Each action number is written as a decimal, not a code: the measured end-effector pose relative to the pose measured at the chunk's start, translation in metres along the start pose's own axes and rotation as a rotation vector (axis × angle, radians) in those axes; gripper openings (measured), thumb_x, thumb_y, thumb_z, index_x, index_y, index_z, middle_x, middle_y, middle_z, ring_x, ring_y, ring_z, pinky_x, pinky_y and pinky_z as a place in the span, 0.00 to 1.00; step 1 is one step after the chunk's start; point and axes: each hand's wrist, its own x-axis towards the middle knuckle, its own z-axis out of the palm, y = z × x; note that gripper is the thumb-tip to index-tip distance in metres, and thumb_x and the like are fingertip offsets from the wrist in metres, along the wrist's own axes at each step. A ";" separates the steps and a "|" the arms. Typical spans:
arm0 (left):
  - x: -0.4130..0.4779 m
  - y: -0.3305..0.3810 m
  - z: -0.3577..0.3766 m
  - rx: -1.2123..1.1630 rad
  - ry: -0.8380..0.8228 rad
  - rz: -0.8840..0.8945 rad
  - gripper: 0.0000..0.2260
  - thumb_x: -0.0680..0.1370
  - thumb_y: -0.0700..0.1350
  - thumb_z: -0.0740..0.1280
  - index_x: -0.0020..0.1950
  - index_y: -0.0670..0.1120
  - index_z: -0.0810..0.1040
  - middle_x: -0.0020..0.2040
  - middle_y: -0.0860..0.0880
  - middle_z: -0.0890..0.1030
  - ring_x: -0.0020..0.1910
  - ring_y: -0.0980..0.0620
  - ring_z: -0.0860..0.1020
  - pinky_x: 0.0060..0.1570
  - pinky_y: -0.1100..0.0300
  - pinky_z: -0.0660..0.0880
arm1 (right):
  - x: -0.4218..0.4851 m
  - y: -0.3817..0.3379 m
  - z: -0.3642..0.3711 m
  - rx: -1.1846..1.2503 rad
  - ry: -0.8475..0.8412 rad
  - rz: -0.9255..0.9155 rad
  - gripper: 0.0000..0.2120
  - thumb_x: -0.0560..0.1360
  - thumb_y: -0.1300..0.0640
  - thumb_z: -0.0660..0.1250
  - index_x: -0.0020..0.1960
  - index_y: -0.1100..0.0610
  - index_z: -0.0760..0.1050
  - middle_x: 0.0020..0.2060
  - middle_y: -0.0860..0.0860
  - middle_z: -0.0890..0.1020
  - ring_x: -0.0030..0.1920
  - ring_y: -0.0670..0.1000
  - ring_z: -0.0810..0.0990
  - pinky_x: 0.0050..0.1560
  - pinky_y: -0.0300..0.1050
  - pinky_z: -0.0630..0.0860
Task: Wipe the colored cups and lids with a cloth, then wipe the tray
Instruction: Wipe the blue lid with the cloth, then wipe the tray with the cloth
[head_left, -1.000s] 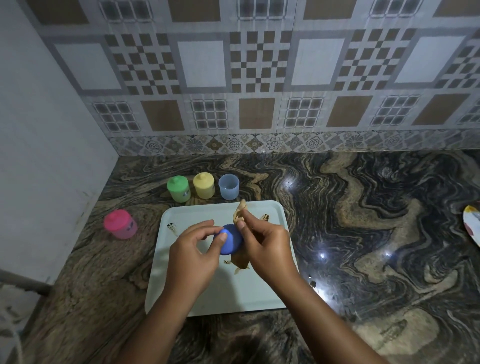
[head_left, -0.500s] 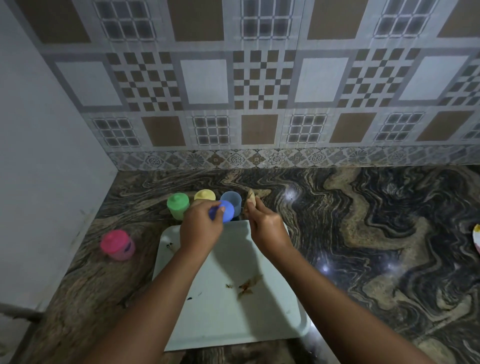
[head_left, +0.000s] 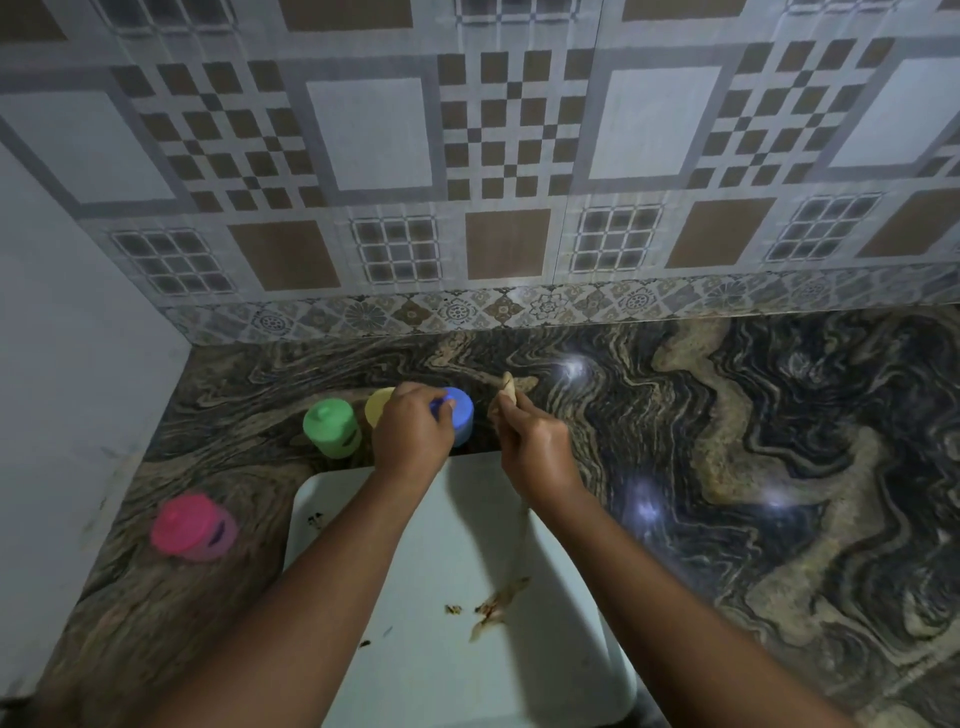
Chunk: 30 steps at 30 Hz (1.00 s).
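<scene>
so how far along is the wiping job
Looks done: the green cup, yellow cup and pink cup stand on the counter, off the tray. In hand: the left hand pinches the blue lid on the blue cup while the right hand grips the cloth. Left: the tray, which shows brown smears and crumbs.

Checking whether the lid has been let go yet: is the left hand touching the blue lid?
Touching. The head view shows the left hand pinching the knob on top of the blue lid, with no gap visible between them.
</scene>
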 end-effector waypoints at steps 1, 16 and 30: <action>0.000 -0.002 0.001 0.008 -0.004 0.001 0.09 0.77 0.46 0.70 0.54 0.43 0.84 0.53 0.44 0.82 0.52 0.42 0.81 0.51 0.51 0.78 | 0.000 0.001 0.000 0.008 0.006 0.006 0.14 0.80 0.64 0.65 0.63 0.65 0.80 0.59 0.63 0.84 0.51 0.58 0.87 0.51 0.45 0.82; -0.005 0.017 -0.013 0.181 -0.016 0.083 0.19 0.77 0.47 0.68 0.67 0.44 0.75 0.66 0.43 0.72 0.57 0.40 0.78 0.49 0.49 0.76 | -0.006 -0.022 -0.029 0.277 0.049 0.456 0.07 0.79 0.54 0.67 0.43 0.52 0.80 0.30 0.48 0.82 0.31 0.47 0.80 0.35 0.43 0.75; -0.101 0.019 -0.087 -0.301 0.062 0.281 0.07 0.71 0.41 0.77 0.48 0.48 0.86 0.50 0.54 0.82 0.53 0.59 0.79 0.52 0.65 0.75 | -0.048 -0.105 -0.104 0.877 -0.350 0.480 0.08 0.84 0.60 0.63 0.46 0.55 0.76 0.46 0.48 0.86 0.45 0.51 0.83 0.39 0.46 0.78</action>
